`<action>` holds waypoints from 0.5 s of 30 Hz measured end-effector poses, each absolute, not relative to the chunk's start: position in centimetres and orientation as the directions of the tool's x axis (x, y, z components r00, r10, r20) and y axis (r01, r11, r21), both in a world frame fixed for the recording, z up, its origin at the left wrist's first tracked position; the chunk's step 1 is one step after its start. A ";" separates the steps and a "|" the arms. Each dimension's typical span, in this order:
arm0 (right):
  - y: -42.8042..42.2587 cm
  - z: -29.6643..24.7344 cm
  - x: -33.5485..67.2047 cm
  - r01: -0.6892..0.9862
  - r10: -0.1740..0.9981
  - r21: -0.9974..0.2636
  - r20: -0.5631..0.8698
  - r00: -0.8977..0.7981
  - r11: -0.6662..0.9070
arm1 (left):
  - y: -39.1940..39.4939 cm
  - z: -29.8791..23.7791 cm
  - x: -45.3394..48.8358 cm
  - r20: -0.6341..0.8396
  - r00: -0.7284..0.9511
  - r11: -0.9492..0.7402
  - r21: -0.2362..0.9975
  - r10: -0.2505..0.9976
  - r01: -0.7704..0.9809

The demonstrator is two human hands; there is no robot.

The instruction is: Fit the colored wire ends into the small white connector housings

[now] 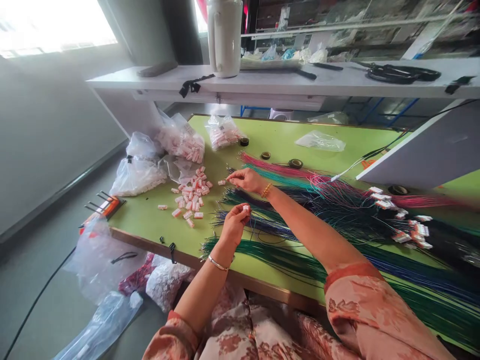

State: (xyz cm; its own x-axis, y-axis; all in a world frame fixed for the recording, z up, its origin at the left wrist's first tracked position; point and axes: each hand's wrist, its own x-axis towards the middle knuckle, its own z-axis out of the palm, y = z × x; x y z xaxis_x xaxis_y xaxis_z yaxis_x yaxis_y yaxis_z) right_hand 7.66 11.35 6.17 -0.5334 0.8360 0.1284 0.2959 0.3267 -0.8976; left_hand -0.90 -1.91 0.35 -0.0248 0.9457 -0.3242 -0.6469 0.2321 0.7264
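Observation:
My left hand (pixel 235 222) is closed in a pinch on a small white and pink connector (pixel 246 207), held above the ends of the blue and green wires (pixel 262 225). Farther out, my right hand (pixel 245 179) pinches the tip of a thin wire near the ends of the pink and teal wire bundles (pixel 277 172). A loose heap of the same small connectors (pixel 192 192) lies on the green table (pixel 150 217) just left of both hands. Long bundles of coloured wires run from my hands to the right across the table.
Clear bags of connectors (pixel 182 142) lie at the table's far left, another bag (pixel 224 132) behind them. Tape rolls (pixel 295 163) sit past the wires. Finished wires with connectors (pixel 408 227) lie at right. A white shelf (pixel 262 80) carries a jug (pixel 224 37). Bags hang below the table's left edge.

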 end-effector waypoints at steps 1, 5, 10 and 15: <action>10.6 6.1 8.3 0.291 0.834 -0.903 0.118 -0.538 0.316 | -1.9 0.4 -0.9 -0.323 -0.025 0.229 0.723 0.946 -0.652; 7.6 5.5 11.0 0.271 0.862 -0.908 0.160 -0.481 0.319 | -1.9 0.4 -0.9 -0.292 -0.006 0.209 0.698 0.956 -0.685; 4.5 5.1 13.4 0.275 0.888 -0.910 0.173 -0.426 0.309 | -2.0 0.8 -0.8 -0.258 0.067 0.225 0.654 0.964 -0.723; 2.1 4.3 14.5 0.352 0.917 -0.876 0.210 -0.338 0.331 | -2.0 1.3 -0.7 -0.288 0.083 0.256 0.640 0.954 -0.724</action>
State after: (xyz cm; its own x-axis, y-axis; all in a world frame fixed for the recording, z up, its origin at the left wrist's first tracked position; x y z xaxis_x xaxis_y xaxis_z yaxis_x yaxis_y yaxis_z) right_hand 14.49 2.07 4.33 -0.3380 0.9174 0.2103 0.3524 0.3305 -0.8755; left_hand -0.75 -2.04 1.29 0.0834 0.9541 -0.2875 -0.7242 0.2562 0.6402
